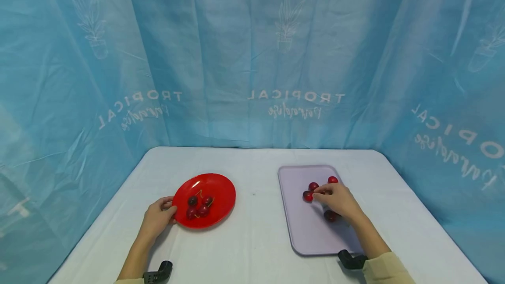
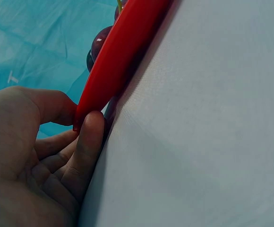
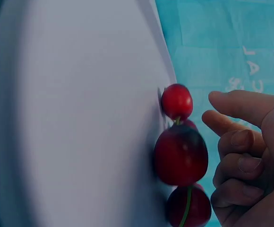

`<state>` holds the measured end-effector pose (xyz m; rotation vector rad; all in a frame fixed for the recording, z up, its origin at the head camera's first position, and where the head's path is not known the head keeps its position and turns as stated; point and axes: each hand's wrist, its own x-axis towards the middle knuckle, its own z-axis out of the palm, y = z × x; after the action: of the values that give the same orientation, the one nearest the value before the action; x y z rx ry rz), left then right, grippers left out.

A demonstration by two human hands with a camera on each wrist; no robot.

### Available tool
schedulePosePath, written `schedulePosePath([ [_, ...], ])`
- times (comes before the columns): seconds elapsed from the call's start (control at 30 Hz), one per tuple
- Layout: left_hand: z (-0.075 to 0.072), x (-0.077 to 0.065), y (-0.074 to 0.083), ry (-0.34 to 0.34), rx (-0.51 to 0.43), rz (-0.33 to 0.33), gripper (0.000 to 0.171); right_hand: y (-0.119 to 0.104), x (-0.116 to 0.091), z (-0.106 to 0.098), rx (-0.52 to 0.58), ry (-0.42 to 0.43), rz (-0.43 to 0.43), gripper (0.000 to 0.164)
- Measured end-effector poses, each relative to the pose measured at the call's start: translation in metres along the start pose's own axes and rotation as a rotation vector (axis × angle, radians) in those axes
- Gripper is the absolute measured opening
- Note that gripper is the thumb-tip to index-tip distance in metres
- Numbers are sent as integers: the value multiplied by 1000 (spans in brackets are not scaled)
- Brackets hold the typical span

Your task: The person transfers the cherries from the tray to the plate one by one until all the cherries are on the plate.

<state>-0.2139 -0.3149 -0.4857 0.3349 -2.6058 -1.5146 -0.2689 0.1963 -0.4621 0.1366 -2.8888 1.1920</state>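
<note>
My left hand (image 1: 157, 217) pinches the left rim of a red plate (image 1: 225, 187), with thumb and finger on opposite sides of the rim in the left wrist view. Several dark red cherries (image 1: 204, 210), some with green stems, lie on this plate. Over a pale purple tray (image 1: 293, 231) on the right hovers my right hand (image 1: 340, 200), its fingertips close to a red cherry (image 1: 307, 196). In the right wrist view, the thumb and forefinger point toward a bright red cherry (image 3: 177, 101) with nothing between them; the other fingers are bent. The right hand partly hides the tray's cherries.
Both the plate and the tray are on a white-covered table (image 1: 252, 240). Further cherries on the tray include a dark one (image 1: 330, 216) below the right hand and a red one (image 1: 333, 179) near the far edge. Blue printed curtains (image 1: 252, 65) surround the table.
</note>
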Motion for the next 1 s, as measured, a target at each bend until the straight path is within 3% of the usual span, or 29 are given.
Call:
schedulePosePath([
  [0.23,1,-1,0,12,8,1,47,7,-2,-5,-51,13,4,27],
  [0.67,1,0,-1,3,11,7,46,11,-7,0,-266,23,36,23],
  [1.0,1,-2,0,10,17,-1,46,9,-9,3,-291,22,34,13],
])
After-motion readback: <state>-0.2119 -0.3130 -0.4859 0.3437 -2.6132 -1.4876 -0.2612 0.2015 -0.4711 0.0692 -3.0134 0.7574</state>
